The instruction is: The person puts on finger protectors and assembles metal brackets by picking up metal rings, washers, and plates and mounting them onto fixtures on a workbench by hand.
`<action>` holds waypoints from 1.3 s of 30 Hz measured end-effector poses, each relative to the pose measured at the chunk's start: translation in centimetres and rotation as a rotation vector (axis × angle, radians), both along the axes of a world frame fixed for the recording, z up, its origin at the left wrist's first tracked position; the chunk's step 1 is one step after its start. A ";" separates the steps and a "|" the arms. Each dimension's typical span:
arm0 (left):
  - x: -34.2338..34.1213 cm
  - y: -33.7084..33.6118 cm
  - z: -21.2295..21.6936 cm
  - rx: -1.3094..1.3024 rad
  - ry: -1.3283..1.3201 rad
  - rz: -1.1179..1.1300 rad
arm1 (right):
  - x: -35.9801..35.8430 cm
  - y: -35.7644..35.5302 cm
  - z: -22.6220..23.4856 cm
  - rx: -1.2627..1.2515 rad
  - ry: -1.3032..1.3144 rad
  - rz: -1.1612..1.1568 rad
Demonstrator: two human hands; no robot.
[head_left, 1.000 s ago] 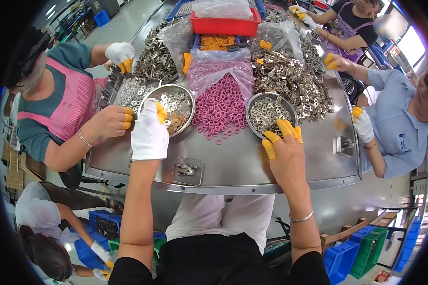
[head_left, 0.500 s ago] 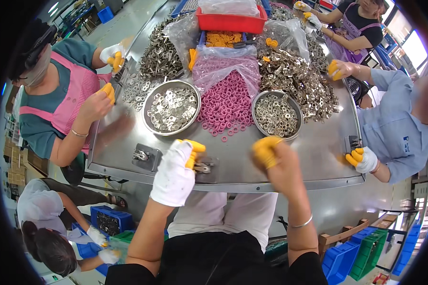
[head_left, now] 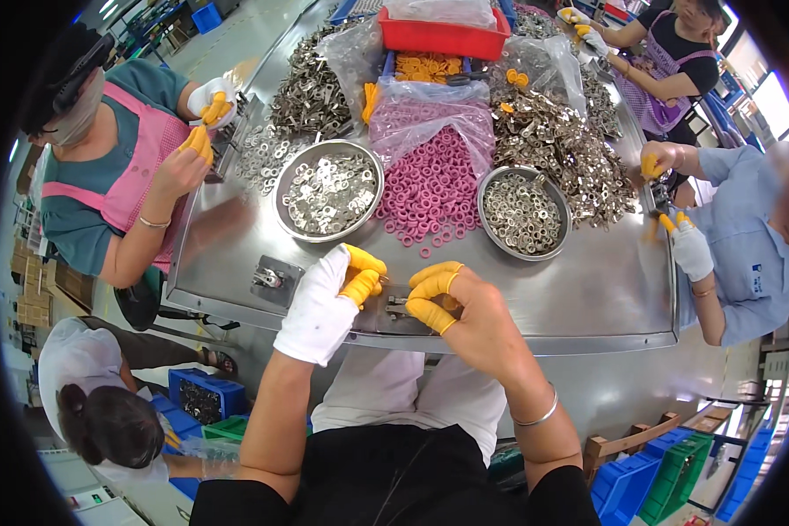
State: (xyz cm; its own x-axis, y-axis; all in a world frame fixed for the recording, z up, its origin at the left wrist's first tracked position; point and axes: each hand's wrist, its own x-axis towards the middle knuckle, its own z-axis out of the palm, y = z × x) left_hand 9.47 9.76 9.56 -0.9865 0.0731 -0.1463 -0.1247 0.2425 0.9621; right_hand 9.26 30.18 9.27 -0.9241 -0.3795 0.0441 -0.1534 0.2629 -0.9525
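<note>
Right hand (head_left: 469,311) has come in from just below the right bowl and is now at the near fixture (head_left: 396,305), opposite the left hand (head_left: 317,302). Left hand was already there half a second ago and is still there; both bowls stay put on the table.

Left to right, now:
- Co-worker in pink apron (head_left: 140,167) at the left edge, both hands raised near each other.
- Bare table (head_left: 237,232) in front, loose flat washers (head_left: 267,158) above, dark metal pile (head_left: 311,92) behind.
- Spare fixture (head_left: 272,279) on its plate, just left of the left hand, untouched.
- Left bowl (head_left: 323,238), holding silvery flat parts, beyond the left hand.
- Left hand: white glove, yellow fingertip covers. Fingers bent, tips close, just above and left of the near fixture. Can't tell if they've closed on a part.
- Near fixture: on the table near its front edge, between the hands, partly hidden.
- Pink rings (head_left: 434,188) spilling from a clear bag behind it; red bin (head_left: 443,35) further back.
- Right hand: ungloved, yellow fingertip covers. Fingers curled round the fixture's right end, tips near each other. Can't tell if clamped on anything.
- Right bowl (head_left: 528,255), full of small metal rings, beyond the right hand.
- Shiny metal pile (head_left: 565,158) behind and right of that bowl.
- Co-worker in blue shirt (head_left: 736,254) at the right edge.
</note>
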 end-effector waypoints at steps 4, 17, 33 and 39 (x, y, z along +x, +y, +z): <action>0.5 0.2 1.9 -0.093 0.007 -0.077 | -0.6 0.5 0.1 -0.072 -0.127 0.006; -0.9 1.7 0.4 -0.556 0.303 -0.336 | -2.5 0.6 -3.7 0.542 0.461 -0.288; -0.2 3.1 -2.8 0.023 0.165 0.027 | 1.4 -0.9 -1.9 0.068 0.013 -0.157; 1.4 1.5 -2.4 0.328 0.185 0.068 | 2.2 -1.5 -2.4 0.241 0.373 -0.168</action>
State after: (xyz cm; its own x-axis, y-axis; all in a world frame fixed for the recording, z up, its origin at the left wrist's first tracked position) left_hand 10.84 11.23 7.13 -0.9983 0.0198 0.0551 0.0532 -0.0849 0.9950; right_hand 11.51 28.72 6.87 -0.9113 -0.2664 0.3139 -0.4101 0.5202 -0.7492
